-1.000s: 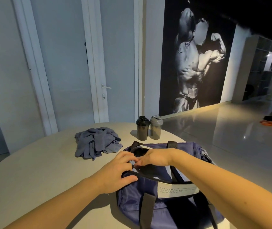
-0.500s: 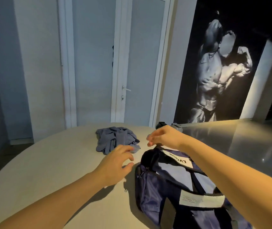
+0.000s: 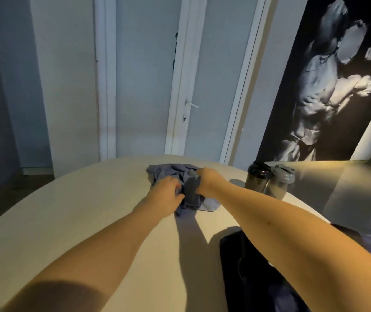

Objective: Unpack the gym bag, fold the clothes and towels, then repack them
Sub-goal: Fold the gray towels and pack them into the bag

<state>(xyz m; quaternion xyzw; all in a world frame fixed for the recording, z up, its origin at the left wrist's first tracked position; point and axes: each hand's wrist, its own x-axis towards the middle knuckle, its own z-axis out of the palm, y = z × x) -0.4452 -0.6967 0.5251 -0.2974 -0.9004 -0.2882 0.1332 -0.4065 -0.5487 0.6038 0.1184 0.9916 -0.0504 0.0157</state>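
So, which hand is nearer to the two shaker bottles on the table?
The right hand. It grips the crumpled cloth on the side toward the shaker bottles; the left hand holds the same cloth on the far side.

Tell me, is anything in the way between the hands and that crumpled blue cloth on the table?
Nothing is in the way. The left hand and the right hand both grip the crumpled blue cloth. The shaker bottles stand off to the right, apart from it.
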